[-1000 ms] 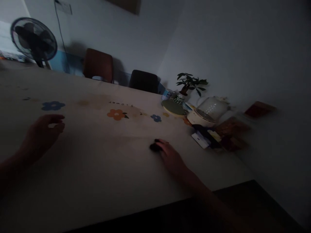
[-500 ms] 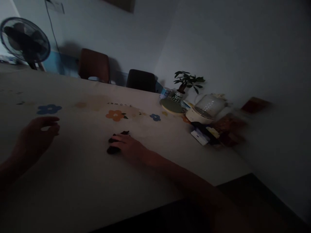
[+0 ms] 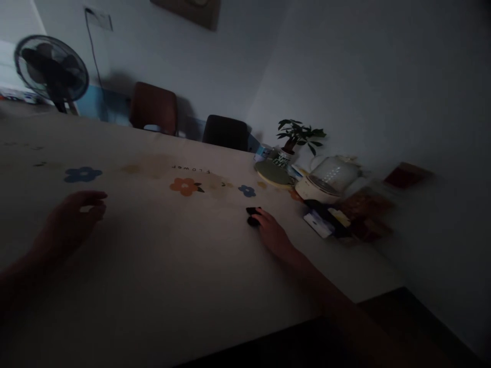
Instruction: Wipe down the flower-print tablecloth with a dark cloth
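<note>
My right hand (image 3: 274,235) is closed over a small black object with rounded lobes (image 3: 253,221), right of the table's middle. The fingers cover part of the object, and the dim light hides its kind. It is at the tabletop, just in front of a printed blue flower (image 3: 247,190). My left hand (image 3: 72,220) is at the left with nothing in it. Its fingers are curved, with a gap between thumb and forefinger. A larger blue flower print (image 3: 82,174) lies just beyond it on the pale tablecloth (image 3: 172,266).
At the right stand a potted plant (image 3: 293,138), a round green mat (image 3: 274,174) and a white appliance with a clear lid (image 3: 320,184). Small boxes and packets (image 3: 319,225) lie nearer. Two chairs (image 3: 154,108) and a fan (image 3: 51,69) are beyond the table.
My right hand has moved to the right and slightly away from me across the table, with the black object moving along. My left hand keeps its pose; the view has shifted slightly.
</note>
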The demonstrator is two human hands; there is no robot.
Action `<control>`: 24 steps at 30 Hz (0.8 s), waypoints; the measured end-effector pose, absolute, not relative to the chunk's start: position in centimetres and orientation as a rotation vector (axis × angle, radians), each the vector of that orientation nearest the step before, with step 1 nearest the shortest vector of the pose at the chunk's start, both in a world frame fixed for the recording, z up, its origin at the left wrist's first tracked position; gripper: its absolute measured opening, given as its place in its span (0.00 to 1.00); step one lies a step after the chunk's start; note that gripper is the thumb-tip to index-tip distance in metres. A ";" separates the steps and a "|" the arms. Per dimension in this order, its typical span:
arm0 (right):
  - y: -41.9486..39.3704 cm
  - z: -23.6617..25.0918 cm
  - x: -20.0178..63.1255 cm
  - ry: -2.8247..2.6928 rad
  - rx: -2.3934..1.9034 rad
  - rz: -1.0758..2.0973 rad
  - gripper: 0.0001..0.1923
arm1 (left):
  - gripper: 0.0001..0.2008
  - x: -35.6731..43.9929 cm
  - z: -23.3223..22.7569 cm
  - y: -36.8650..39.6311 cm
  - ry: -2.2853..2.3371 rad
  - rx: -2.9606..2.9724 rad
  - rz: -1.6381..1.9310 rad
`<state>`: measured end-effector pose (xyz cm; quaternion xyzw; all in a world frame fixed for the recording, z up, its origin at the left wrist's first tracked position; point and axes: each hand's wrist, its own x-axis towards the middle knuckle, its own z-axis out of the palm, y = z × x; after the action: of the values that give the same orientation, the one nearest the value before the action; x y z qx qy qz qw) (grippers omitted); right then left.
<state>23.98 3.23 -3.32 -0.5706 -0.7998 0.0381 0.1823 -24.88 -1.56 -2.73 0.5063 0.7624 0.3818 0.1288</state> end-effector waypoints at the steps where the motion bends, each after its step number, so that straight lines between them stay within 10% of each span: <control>1: 3.6 -3.5 23.9 -2.260 -1.594 0.138 0.24 | 0.25 -24.7 -2.6 -1.6 2.194 1.430 1.089; 24: 14.3 1.2 -3.0 -2.261 -1.256 0.329 0.20 | 0.23 -23.6 -1.3 -1.2 2.032 1.391 1.390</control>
<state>-2.97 14.27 1.23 -0.4647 -0.8365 0.1216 0.2637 -23.64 -1.16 -1.29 0.4857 0.7097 0.4857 0.1564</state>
